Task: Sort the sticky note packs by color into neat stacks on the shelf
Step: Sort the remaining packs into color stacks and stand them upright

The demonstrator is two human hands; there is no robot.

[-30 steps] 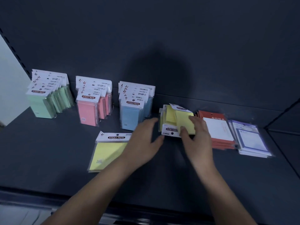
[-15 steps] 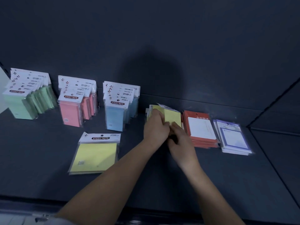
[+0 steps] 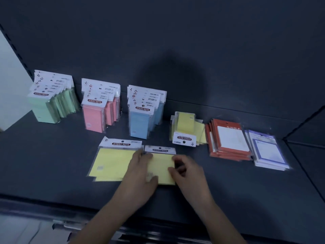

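Because the yellow pack (image 3: 162, 167), pressed by the flat left hand (image 3: 140, 175) and pinched at its edge by the right hand (image 3: 187, 173), seems light and slippery, better hold its edges.

The dark shelf (image 3: 52, 164) ran wide under dim light, its front rail (image 3: 35, 205) nearest me. The dark back panel (image 3: 175, 32) behind carried a soft shadow (image 3: 175, 76). At far left a slotted upright (image 3: 15, 48) edged a white panel (image 3: 12, 85).

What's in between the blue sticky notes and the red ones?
In the head view, a messy pile of yellow sticky note packs lies between the blue stack and the red packs. Its top pack lies upside down.
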